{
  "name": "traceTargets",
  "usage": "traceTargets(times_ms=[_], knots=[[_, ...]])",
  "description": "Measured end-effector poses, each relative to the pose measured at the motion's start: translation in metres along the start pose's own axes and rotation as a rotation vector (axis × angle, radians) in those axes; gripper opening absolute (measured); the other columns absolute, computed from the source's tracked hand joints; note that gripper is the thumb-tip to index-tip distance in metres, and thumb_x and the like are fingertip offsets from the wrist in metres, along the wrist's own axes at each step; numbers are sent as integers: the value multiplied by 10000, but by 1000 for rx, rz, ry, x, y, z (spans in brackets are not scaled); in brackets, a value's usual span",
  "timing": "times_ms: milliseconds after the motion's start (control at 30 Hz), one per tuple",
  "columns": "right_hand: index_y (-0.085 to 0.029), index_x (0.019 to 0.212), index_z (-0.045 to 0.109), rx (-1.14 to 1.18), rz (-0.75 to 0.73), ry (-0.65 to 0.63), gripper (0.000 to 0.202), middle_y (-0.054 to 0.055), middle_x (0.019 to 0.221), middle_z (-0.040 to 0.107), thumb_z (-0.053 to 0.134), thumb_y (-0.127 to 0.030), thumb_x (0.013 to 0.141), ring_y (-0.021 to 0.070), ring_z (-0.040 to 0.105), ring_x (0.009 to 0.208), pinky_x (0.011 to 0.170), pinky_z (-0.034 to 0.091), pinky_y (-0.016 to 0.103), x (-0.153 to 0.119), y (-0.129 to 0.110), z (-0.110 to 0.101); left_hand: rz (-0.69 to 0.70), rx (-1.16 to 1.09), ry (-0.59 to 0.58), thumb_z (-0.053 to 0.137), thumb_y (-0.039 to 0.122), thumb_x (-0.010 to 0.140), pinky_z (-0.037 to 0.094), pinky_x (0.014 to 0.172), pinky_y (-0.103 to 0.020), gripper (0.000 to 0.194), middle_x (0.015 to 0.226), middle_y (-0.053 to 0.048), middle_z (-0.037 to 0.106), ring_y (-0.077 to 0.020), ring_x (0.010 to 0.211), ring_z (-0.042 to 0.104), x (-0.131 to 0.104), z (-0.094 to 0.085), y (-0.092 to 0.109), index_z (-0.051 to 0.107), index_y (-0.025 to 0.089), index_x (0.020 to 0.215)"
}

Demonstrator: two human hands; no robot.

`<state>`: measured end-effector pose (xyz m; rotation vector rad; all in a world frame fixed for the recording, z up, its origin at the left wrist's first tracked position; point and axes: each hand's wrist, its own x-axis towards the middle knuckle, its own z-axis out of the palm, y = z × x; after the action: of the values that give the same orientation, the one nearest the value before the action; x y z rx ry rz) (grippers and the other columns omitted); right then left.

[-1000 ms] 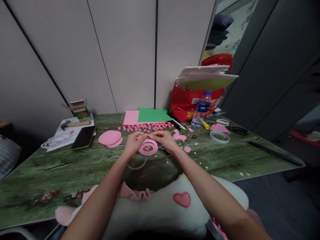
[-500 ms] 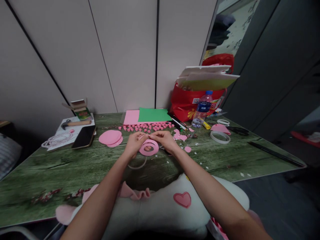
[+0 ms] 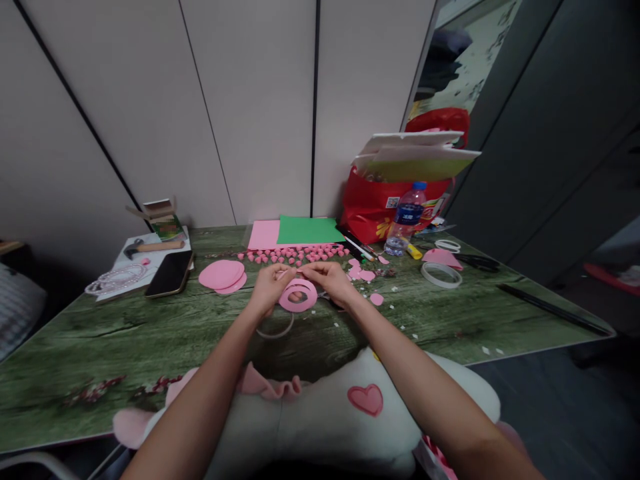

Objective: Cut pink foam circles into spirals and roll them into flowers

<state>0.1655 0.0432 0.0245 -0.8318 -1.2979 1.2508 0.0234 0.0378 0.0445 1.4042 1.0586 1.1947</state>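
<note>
A spiral strip of pink paper (image 3: 303, 307) hangs between my hands above the table, its rings partly apart. My left hand (image 3: 269, 288) is closed on it from the left, some fingers showing behind the paper. At the top, the fingertips of my right hand (image 3: 331, 279) pinch the strip's end, close to the left fingertips. The exact shape of the end between the fingers is too small to make out. Below the left hand lies a thin ring (image 3: 275, 336). Just beyond both hands, several small pink rolled paper roses (image 3: 300, 256) are spread in rows.
Pink paper discs (image 3: 220, 275), a phone (image 3: 169, 274) and a hammer (image 3: 160, 246) lie leftward. Behind are green paper (image 3: 310, 230) and a red bag (image 3: 363, 207). Rightward are a bottle (image 3: 406, 217), a tape roll (image 3: 425, 277), scissors (image 3: 483, 263) and pink scraps (image 3: 367, 275). A plush toy (image 3: 320, 420) fills my lap.
The view has shifted very slightly. Both hands keep the same hold on the pink paper spiral, with only a small movement at the fingertips.
</note>
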Motion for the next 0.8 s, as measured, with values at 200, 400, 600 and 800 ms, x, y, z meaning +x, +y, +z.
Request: traceTargets(times_ms=[200,400,600,800], knots=[[-162,730,665,-9,6,34,280,23,708,655,665,-378,553,117,569,631,662,441,269,0,-1,1,-5,-3,1,616,330,611,446,403,-225,228,548,-3,600,-121,429,547,0,0,0,575,130,713],[-164,719,665,-5,3,44,298,26,704,660,676,-395,531,131,581,636,682,448,291,0,0,0,12,20,2,630,352,596,453,433,-217,256,594,-20,617,-121,468,561,0,-1,-2,592,125,708],[-167,690,660,7,10,79,273,13,657,650,691,-370,509,118,571,598,668,453,288,1,1,0,5,15,-21,629,366,593,460,430,-241,275,579,-14,612,-129,445,559,2,-2,-5,591,126,721],[-152,633,651,-16,-8,112,236,12,631,642,701,-341,500,112,561,576,654,448,283,2,2,-1,-6,6,-45,641,363,583,474,455,-241,280,577,-18,617,-133,465,573,2,-2,-5,584,126,722]])
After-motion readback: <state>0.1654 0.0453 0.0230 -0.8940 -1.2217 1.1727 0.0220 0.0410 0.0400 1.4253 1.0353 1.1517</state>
